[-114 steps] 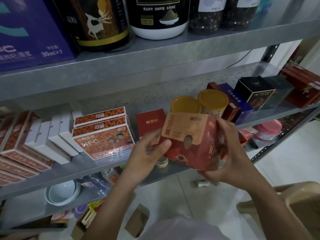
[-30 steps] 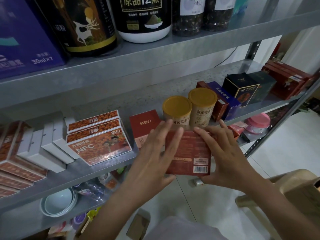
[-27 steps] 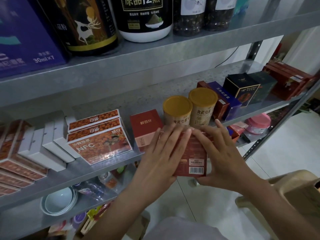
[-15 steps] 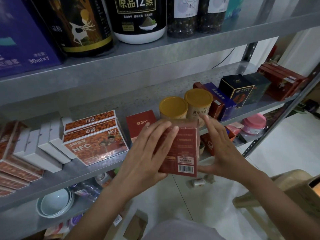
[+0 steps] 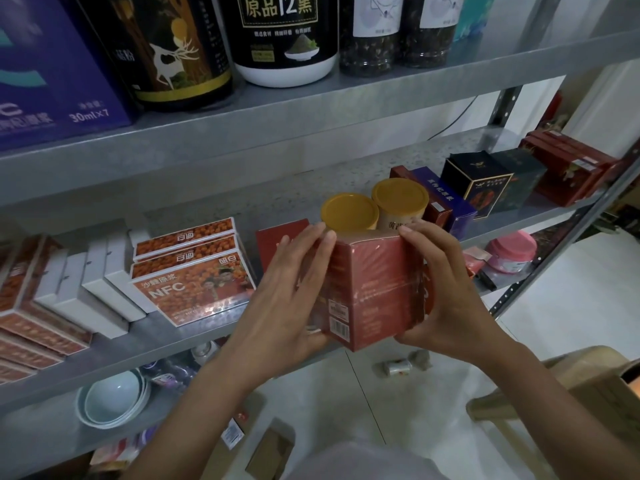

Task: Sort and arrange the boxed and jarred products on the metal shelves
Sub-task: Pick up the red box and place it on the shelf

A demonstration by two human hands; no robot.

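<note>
A red shrink-wrapped box (image 5: pixel 377 292) with a barcode label hangs in front of the middle shelf (image 5: pixel 145 344), turned corner-on toward me. My left hand (image 5: pixel 294 292) lies flat against its left face with straight fingers. My right hand (image 5: pixel 446 289) grips its right side, fingertips on the top edge and thumb beneath. Right behind the box stand two jars with yellow lids (image 5: pixel 349 211) and a small red box (image 5: pixel 277 237).
Orange NFC boxes (image 5: pixel 194 271) and white boxes (image 5: pixel 93 289) fill the shelf's left part. Blue, black and red boxes (image 5: pixel 478 181) stand to the right. Big jars (image 5: pixel 287 36) line the upper shelf. Bowls (image 5: pixel 114 400) sit on the lower shelf; a plastic stool (image 5: pixel 571 386) is at right.
The red box has been turned over between both hands, from its gold front to its barcode side, and now shows a corner. The hands stay in front of the yellow-lidded jars.
</note>
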